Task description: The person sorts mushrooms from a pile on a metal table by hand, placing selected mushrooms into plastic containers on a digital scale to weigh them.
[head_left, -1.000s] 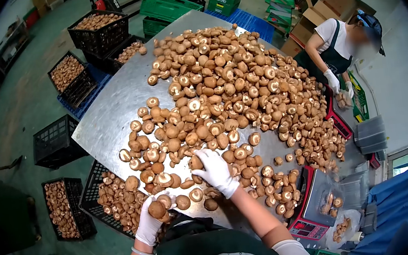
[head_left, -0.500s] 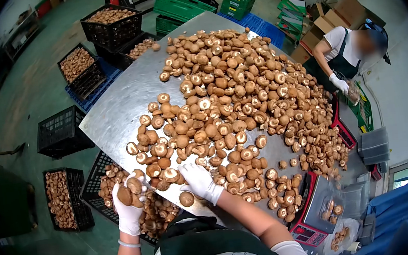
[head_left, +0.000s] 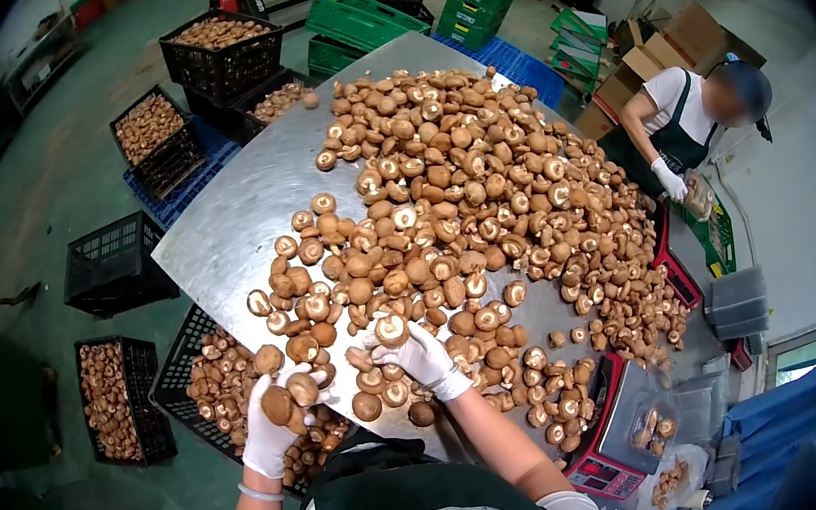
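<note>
My left hand (head_left: 265, 445), in a white glove, is closed round several brown shiitake mushrooms (head_left: 278, 405) above the crate at the table's near left edge. My right hand (head_left: 426, 362), also gloved, grips a shiitake mushroom (head_left: 392, 331) with its pale underside showing, just over the near edge of the metal table (head_left: 222, 211). Another mushroom (head_left: 360, 359) is at its fingertips; whether it is held I cannot tell. Loose mushrooms (head_left: 368, 406) lie below that hand. A large heap of shiitake mushrooms (head_left: 480, 176) spreads across the table.
Beneath my left hand stands a black crate (head_left: 173, 382) holding mushrooms. More black crates (head_left: 117, 263) are on the floor at left. Red scales (head_left: 604, 474) sit on the right. A co-worker (head_left: 680, 123) in a dark apron handles a bag beyond the heap; green crates (head_left: 477, 7) are stacked behind.
My right hand has lifted from the table and now grips a mushroom. My left hand, still holding mushrooms, has moved slightly right, closer to the right hand.
</note>
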`<action>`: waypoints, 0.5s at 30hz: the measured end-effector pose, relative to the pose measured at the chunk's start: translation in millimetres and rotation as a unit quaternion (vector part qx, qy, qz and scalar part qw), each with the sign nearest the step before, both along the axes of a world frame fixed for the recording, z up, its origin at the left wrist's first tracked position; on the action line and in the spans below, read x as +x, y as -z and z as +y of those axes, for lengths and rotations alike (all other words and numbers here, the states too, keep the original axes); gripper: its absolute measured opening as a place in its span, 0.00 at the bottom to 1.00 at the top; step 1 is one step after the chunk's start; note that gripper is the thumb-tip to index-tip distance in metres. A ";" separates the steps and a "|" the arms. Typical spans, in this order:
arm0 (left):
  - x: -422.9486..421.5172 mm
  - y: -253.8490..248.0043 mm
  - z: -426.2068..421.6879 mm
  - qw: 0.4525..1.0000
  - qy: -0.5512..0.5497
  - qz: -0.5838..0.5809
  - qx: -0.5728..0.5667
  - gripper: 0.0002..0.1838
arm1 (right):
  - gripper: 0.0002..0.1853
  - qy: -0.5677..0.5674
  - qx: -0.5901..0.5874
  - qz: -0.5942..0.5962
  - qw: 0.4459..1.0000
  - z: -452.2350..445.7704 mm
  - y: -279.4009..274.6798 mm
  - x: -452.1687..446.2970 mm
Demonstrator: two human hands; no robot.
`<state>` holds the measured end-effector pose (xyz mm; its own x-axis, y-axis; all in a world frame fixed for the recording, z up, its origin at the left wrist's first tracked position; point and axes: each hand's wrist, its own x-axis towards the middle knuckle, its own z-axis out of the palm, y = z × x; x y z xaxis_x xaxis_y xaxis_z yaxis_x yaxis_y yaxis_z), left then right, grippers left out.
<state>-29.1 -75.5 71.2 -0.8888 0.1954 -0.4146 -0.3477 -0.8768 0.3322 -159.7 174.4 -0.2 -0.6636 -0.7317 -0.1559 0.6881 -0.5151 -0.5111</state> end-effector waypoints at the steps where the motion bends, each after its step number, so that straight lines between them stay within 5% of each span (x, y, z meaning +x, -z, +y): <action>1: -2.3 9.3 0.6 0.996 0.032 0.039 0.072 0.36 | 0.29 0.001 0.000 -0.001 1.000 1.3 2.1 2.2; 2: -4.2 13.4 9.7 0.999 0.018 -0.029 -0.004 0.36 | 0.29 0.011 0.003 -0.009 1.000 0.5 0.2 4.5; 6: -4.2 16.3 23.3 0.991 0.128 0.030 -0.021 0.33 | 0.27 0.013 0.028 0.023 0.999 -4.5 -10.6 3.6; 8: -2.7 20.0 28.5 0.985 0.167 0.029 -0.039 0.32 | 0.25 0.034 0.178 0.067 0.981 -14.5 -29.2 5.4; 10: 2.0 29.5 35.7 0.979 0.197 0.024 -0.045 0.30 | 0.26 0.003 0.331 0.448 0.831 -39.7 -74.5 20.0; 12: 10.3 38.9 51.0 0.978 0.165 -0.062 -0.111 0.29 | 0.28 -0.216 0.351 0.420 0.809 -50.4 -111.7 22.1; 15: 14.6 26.3 38.1 0.965 0.229 -0.031 -0.122 0.29 | 0.24 0.092 0.464 0.567 0.674 -52.5 -76.2 -18.2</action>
<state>-14.5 -37.4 44.9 -0.7052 0.4515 -0.5467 -0.7053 -0.5256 0.4756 -177.9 121.9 76.0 -0.8075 -0.5569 0.1947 -0.4487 0.3656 -0.8155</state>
